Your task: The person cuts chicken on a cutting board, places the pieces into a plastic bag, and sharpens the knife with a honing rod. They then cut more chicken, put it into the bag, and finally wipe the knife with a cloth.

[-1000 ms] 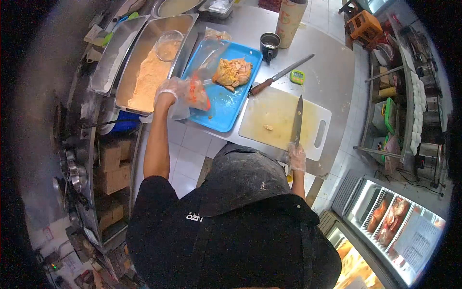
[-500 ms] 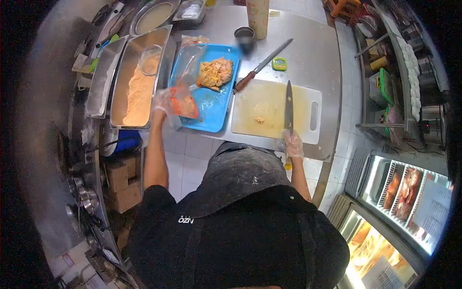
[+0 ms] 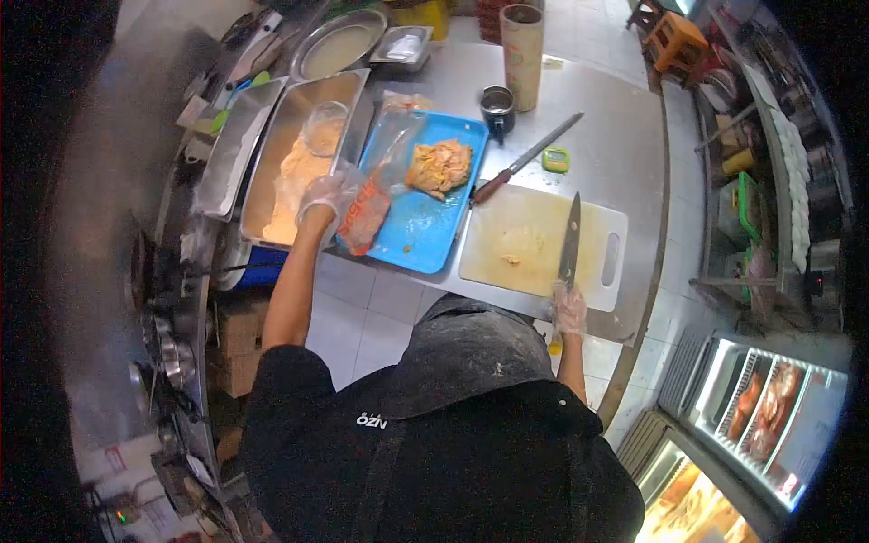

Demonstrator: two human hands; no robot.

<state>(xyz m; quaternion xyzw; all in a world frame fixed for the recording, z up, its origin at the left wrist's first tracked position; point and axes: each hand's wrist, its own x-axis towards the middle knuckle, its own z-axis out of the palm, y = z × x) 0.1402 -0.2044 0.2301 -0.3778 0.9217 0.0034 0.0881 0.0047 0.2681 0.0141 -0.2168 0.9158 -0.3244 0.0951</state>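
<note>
My gloved left hand (image 3: 323, 196) is closed at the left edge of a clear plastic bag (image 3: 364, 217) with red print, beside the pan's rim; its fingertips are partly hidden. The bag lies over the left side of a blue tray (image 3: 424, 246), which also holds a pile of raw, yellowish meat (image 3: 440, 168). My gloved right hand (image 3: 569, 308) is wrapped round the handle of a kitchen knife (image 3: 571, 240). Its blade points away from me, over the right part of a cutting board (image 3: 493, 213). A small scrap of meat (image 3: 511, 260) is on the board.
Left of the tray stands a steel pan of orange powder (image 3: 297, 176) with a round sieve or bowl (image 3: 326, 131) in it. A second long knife (image 3: 534, 154), a green timer (image 3: 556, 160), a dark cup (image 3: 498, 110) and a tall patterned container (image 3: 522, 59) stand or lie beyond the board.
The view has shifted, so the table appears lower and further right. My left hand has moved left towards the powder pan, and the bag has shifted slightly. The right hand keeps the knife.
</note>
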